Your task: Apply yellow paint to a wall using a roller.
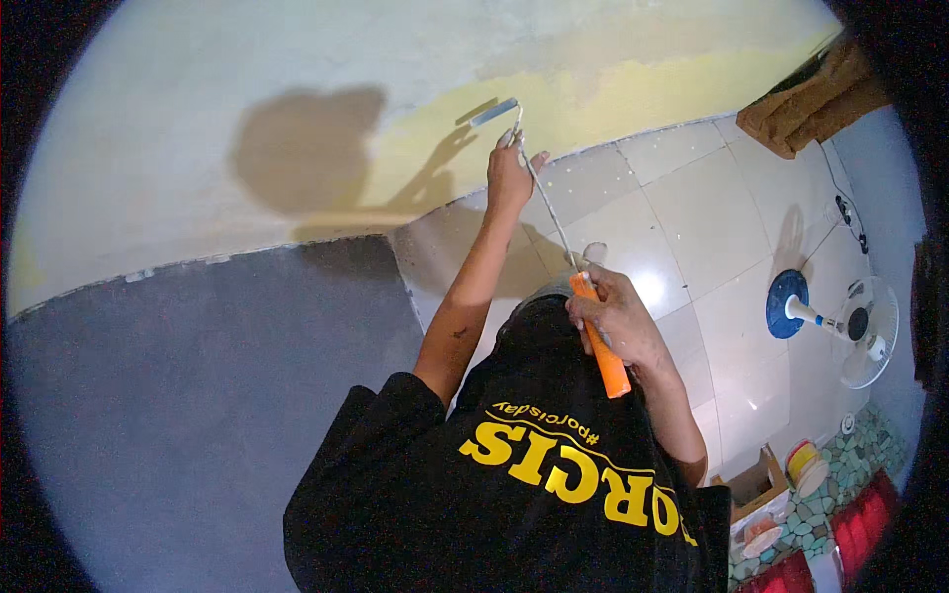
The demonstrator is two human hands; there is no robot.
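A paint roller (551, 210) with a long thin metal rod slants between my two hands. Its orange handle (601, 341) is wrapped by the fingers of my right hand (623, 321), in front of my black shirt. Higher up the rod, just below the roller head, my left hand (509, 178) grips with fingers and thumb around the metal. The narrow bluish-grey roller head (494, 112) is close to the wall (603, 94); whether it touches I cannot tell. Yellow and whitish patches cover this wall, and my shadow falls on it.
Pale floor tiles (682, 212) with white specks lie ahead; a dark grey surface (208, 395) is at left. A standing fan (860, 331) with a blue base is at right. Brown cloth (816, 99) hangs at upper right. An open cardboard box (756, 484) sits lower right.
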